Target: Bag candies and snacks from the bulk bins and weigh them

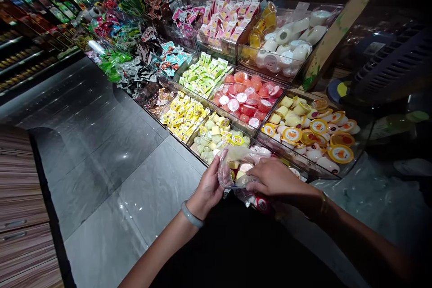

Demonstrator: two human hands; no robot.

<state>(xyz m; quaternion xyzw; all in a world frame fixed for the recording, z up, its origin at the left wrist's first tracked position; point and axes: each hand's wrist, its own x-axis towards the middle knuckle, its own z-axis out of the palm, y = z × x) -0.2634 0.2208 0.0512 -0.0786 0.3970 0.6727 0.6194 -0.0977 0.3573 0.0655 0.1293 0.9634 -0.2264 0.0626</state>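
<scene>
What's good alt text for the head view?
Left hand holds a clear plastic bag containing small cups, right hand at its opening, beside display compartments. These hold red cups, yellow-lidded cups, green packets and yellow packets.

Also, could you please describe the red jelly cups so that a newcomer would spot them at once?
Start at the long candy display and find the green packets near its middle. The red jelly cups fill the compartment just right of those. They are glossy, rounded and see-through with pale lids, unlike the paler cups with orange-and-yellow lids on their right.
</scene>
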